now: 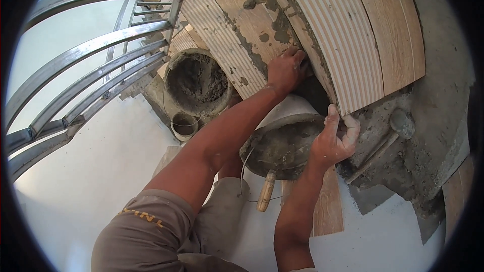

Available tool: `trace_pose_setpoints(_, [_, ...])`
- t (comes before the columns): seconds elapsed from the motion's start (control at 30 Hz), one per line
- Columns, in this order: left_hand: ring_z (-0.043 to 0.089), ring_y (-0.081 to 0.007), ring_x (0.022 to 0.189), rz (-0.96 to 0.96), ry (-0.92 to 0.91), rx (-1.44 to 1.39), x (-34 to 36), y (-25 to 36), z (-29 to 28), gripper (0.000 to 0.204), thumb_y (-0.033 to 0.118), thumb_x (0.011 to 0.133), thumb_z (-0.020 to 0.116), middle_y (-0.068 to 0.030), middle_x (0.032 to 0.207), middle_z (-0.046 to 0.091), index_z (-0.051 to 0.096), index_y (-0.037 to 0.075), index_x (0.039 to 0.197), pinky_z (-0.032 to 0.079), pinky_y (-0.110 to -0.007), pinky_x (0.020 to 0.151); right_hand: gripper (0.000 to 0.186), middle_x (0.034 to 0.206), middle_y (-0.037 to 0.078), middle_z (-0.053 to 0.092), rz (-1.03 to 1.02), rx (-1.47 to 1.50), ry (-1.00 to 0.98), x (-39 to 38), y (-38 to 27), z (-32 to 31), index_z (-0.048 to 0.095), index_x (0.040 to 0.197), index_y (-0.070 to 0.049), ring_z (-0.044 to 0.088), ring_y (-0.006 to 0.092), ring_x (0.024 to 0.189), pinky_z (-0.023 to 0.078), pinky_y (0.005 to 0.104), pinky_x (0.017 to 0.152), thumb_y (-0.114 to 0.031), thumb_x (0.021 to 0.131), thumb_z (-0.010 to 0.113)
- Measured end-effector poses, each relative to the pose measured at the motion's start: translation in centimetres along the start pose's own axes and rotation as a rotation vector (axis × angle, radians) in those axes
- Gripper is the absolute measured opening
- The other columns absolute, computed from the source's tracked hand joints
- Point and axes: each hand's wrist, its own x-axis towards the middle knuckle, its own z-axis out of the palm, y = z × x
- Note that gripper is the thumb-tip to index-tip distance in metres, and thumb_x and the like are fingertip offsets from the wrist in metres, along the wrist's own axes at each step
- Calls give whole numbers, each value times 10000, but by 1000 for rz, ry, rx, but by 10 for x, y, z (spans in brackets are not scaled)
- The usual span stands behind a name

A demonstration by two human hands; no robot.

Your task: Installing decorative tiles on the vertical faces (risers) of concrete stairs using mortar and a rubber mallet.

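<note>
My left hand (287, 72) reaches across to the lower step, against the foot of the riser. Its fingers are curled, and a dark gap hides what they hold, if anything. At the near corner of the upper stair tile (348, 40), wood-look with a ribbed band, my right hand (335, 138) is closed, thumb and bent fingers on either side of the edge. Below the hands, a mortar bucket (282, 146) tilts with its mouth toward me. A wooden-handled tool (266, 190) lies across its rim. Wet mortar smears the lower step tile (262, 25).
Left of my arm stand a larger bucket of mortar (197, 83) and a small pail (184, 126). A metal railing (96, 35) curves along the left. A mallet (401, 123) rests on the mortar-covered ground at right. A loose wood-look plank tile (327, 206) lies on the white floor.
</note>
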Motion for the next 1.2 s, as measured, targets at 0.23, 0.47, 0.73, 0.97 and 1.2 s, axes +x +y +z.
trace_pose_setpoints(0.23, [702, -354, 888, -54, -28, 15, -2, 7, 2, 242, 300, 847, 726, -107, 1007, 678, 697, 116, 1001, 579, -475, 712, 134, 912, 65, 653, 89, -23, 25, 3, -3, -2, 646, 961, 25, 622, 140, 786, 523, 295, 678, 13, 888, 758])
trace_pose_setpoints(0.47, [708, -344, 861, 66, -55, 16, -8, 0, -29, 261, 281, 867, 732, -121, 1023, 689, 692, 110, 1061, 572, -465, 700, 136, 1023, 105, 636, 76, 53, -49, 0, -18, -35, 656, 1021, 32, 630, 152, 839, 523, 285, 703, -31, 917, 715])
trace_pose_setpoints(0.73, [665, -183, 768, 16, 121, -222, 14, 12, -170, 282, 61, 929, 682, -111, 933, 686, 658, 49, 1210, 539, -326, 687, 205, 967, 43, 646, 293, -56, 218, 6, -6, -138, 670, 1088, 0, 607, 123, 836, 506, 263, 751, -141, 947, 717])
trace_pose_setpoints(0.97, [650, -295, 1026, 456, 143, 44, 84, 122, -235, 431, 145, 918, 736, -153, 1175, 647, 596, 24, 1308, 536, -403, 860, 329, 1017, 65, 666, 394, 142, 125, 40, -19, -135, 664, 1129, 0, 628, 138, 898, 511, 295, 820, -257, 939, 744])
trace_pose_setpoints(1.2, [296, -411, 1494, 506, 85, 502, 172, 141, -201, 839, 543, 955, 622, -267, 1590, 332, 354, -5, 1532, 228, -527, 1214, 518, 1183, 262, 635, 167, -441, 247, 55, 16, -142, 623, 1224, 17, 604, 394, 1131, 460, 482, 1009, -365, 894, 740])
